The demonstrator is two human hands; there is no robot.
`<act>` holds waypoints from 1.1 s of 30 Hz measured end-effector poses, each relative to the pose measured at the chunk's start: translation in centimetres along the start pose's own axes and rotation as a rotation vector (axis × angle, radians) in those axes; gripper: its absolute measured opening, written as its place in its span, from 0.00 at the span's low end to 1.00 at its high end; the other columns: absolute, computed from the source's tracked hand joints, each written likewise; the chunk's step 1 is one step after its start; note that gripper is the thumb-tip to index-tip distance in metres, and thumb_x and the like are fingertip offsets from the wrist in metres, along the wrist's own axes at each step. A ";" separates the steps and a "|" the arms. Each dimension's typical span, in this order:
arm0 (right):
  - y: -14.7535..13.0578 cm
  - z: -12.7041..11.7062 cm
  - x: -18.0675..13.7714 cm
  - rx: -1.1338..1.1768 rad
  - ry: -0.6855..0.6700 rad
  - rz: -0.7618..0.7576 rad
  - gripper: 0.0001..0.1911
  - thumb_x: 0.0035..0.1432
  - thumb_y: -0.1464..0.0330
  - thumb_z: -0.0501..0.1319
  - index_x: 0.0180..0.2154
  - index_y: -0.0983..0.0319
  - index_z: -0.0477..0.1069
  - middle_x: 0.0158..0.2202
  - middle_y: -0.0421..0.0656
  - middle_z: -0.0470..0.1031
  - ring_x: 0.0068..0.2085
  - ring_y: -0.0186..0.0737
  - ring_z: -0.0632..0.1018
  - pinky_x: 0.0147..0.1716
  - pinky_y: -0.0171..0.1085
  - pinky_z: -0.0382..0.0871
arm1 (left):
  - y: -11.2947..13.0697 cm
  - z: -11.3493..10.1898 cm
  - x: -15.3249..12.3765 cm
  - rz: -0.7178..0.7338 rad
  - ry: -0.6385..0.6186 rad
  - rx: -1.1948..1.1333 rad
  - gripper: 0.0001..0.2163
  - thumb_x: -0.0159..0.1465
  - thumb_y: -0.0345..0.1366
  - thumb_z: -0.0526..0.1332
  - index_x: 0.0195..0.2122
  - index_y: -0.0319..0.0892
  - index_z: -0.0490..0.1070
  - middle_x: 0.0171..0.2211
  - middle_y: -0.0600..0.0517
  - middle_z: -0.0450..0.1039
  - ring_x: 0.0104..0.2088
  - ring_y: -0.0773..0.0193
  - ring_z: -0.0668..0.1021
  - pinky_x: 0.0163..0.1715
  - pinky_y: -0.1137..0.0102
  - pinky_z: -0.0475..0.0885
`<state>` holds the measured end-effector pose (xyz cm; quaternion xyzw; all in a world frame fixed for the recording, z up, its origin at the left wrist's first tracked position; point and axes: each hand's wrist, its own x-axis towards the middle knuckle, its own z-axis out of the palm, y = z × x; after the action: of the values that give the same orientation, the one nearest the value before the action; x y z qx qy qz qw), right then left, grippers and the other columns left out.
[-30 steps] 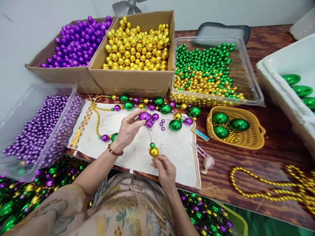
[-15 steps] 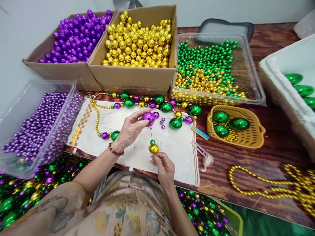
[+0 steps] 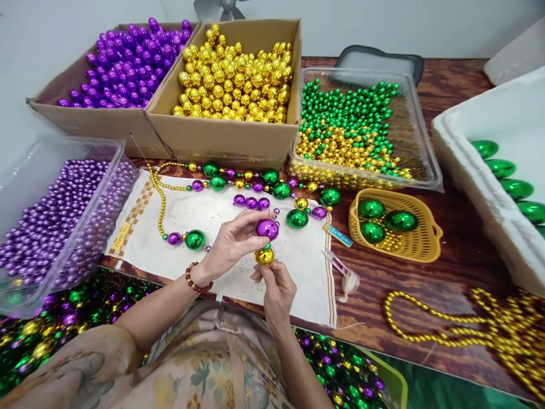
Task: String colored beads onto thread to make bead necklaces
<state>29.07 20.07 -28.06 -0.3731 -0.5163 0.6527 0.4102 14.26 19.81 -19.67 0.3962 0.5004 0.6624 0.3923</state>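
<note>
My left hand (image 3: 230,243) pinches a large shiny purple bead (image 3: 267,229) between thumb and fingers. Directly below it a small green bead (image 3: 267,246) and a gold bead (image 3: 264,257) line up, close against the purple one. My right hand (image 3: 277,287) has its fingertips closed at the underside of the gold bead; the needle or wire through the beads is mostly hidden. Just behind my left hand, several purple beads (image 3: 251,203) lie on the white cloth (image 3: 238,301). A strung garland of green, purple and gold beads (image 3: 218,182) curves round the cloth's back and left side.
Cardboard boxes of purple beads (image 3: 128,62) and gold beads (image 3: 234,79) stand behind. Clear bins of lilac beads (image 3: 55,216) and green-and-gold beads (image 3: 353,113) flank them. At right are a yellow basket (image 3: 426,244), thread snips (image 3: 336,262), gold bead strands (image 3: 451,335) and a white foam box (image 3: 455,125).
The purple bead in my left hand has come down the needle or wire and now sits close against the small green bead. The whole view has shifted slightly.
</note>
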 end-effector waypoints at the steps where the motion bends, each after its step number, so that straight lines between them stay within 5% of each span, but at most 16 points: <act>1: -0.1 0.0 0.1 0.012 0.009 0.011 0.10 0.63 0.62 0.62 0.32 0.61 0.74 0.25 0.40 0.76 0.25 0.35 0.75 0.27 0.35 0.69 | -0.1 0.0 0.0 -0.010 -0.003 0.000 0.17 0.62 0.36 0.69 0.53 0.52 0.77 0.53 0.49 0.74 0.50 0.60 0.77 0.51 0.67 0.76; 5: -0.3 -0.4 0.3 0.072 0.051 0.037 0.10 0.61 0.62 0.63 0.32 0.61 0.73 0.25 0.40 0.77 0.24 0.35 0.75 0.25 0.35 0.69 | 0.0 0.5 0.0 -0.026 -0.049 0.009 0.17 0.64 0.36 0.67 0.54 0.54 0.76 0.56 0.49 0.73 0.51 0.62 0.78 0.51 0.68 0.76; 12: -0.5 -3.6 1.0 0.084 0.081 -0.020 0.12 0.60 0.59 0.64 0.31 0.60 0.72 0.21 0.38 0.73 0.22 0.36 0.73 0.23 0.35 0.67 | -0.3 1.3 1.4 -0.016 -0.339 0.043 0.27 0.63 0.43 0.68 0.63 0.55 0.67 0.57 0.47 0.73 0.55 0.56 0.78 0.57 0.60 0.74; 15: -0.6 -5.2 1.3 0.102 0.076 -0.046 0.11 0.60 0.59 0.64 0.31 0.60 0.73 0.21 0.39 0.74 0.22 0.36 0.73 0.23 0.35 0.68 | -1.3 1.7 3.7 -0.034 -0.280 0.130 0.18 0.67 0.46 0.63 0.56 0.49 0.74 0.52 0.45 0.76 0.48 0.57 0.80 0.50 0.60 0.77; 18: -0.6 -6.6 1.6 0.104 0.076 -0.073 0.10 0.62 0.62 0.63 0.31 0.60 0.73 0.22 0.39 0.74 0.22 0.35 0.73 0.23 0.35 0.68 | -1.6 3.0 8.1 0.090 -0.166 0.421 0.12 0.68 0.42 0.61 0.49 0.45 0.76 0.46 0.46 0.78 0.44 0.60 0.80 0.46 0.63 0.77; 23: -0.2 -8.4 1.9 0.066 0.083 -0.113 0.09 0.64 0.64 0.62 0.32 0.60 0.74 0.21 0.39 0.74 0.23 0.35 0.73 0.24 0.33 0.67 | -1.2 7.7 20.4 0.451 -0.249 1.049 0.12 0.70 0.32 0.55 0.48 0.38 0.76 0.46 0.43 0.76 0.48 0.57 0.77 0.53 0.60 0.71; 28: 0.4 -9.0 2.0 0.051 0.085 -0.084 0.09 0.65 0.65 0.60 0.31 0.59 0.74 0.22 0.39 0.74 0.23 0.36 0.74 0.24 0.33 0.69 | -3.6 12.4 31.2 0.182 -0.571 1.534 0.16 0.64 0.23 0.54 0.46 0.35 0.78 0.46 0.40 0.78 0.50 0.54 0.77 0.52 0.61 0.69; 33: 0.9 -9.3 2.3 0.051 0.097 -0.053 0.12 0.65 0.64 0.59 0.29 0.60 0.72 0.21 0.39 0.72 0.23 0.36 0.73 0.24 0.33 0.69 | -6.4 15.0 34.0 0.116 -0.771 1.518 0.12 0.57 0.27 0.65 0.43 0.38 0.80 0.44 0.43 0.80 0.47 0.55 0.79 0.48 0.67 0.71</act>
<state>36.48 25.46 -30.87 -0.3799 -0.4885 0.6358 0.4613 15.95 57.43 -18.61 0.7746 0.6189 -0.0145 0.1290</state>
